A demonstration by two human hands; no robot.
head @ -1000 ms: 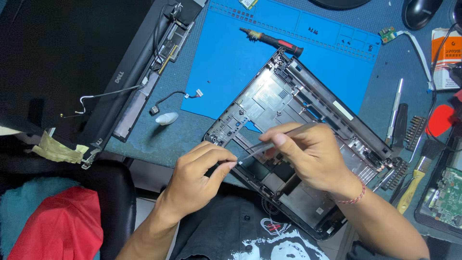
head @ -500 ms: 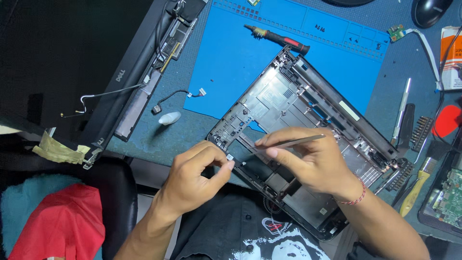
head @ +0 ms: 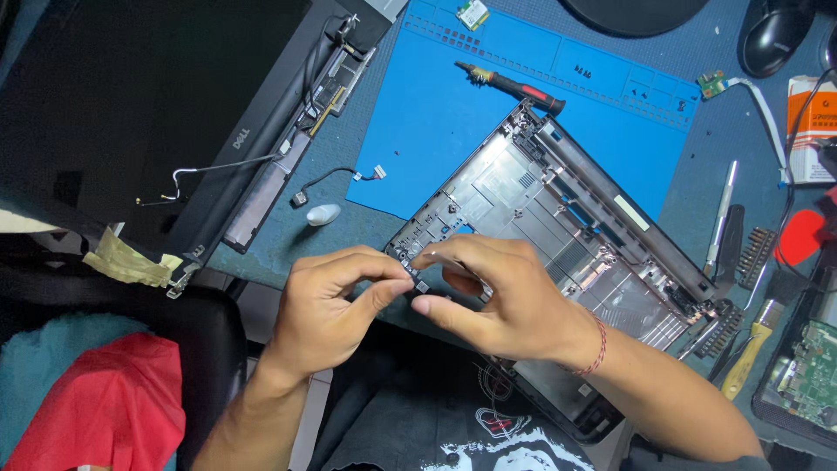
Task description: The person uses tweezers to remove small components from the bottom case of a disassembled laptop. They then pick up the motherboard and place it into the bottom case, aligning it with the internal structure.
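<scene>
Both forearms angled up from below; the left hand (head: 327, 301) and right hand (head: 493, 296) met fingertip to fingertip, fingers pinched, wrists bent inward.

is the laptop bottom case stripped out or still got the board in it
Stripped out. The laptop bottom case shows bare plastic ribs and empty bays, no board inside. Both hands, left hand and right hand, work at its near corner.

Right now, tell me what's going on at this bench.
A person is working on a stripped laptop base that lies partly on a blue mat. Both hands meet at the base's near corner: the left hand pinches a small part there, and the right hand holds a thin metal tool to the same spot. The detached screen lies to the left, a screwdriver rests on the mat, and bits and a circuit board sit at the right.
</scene>
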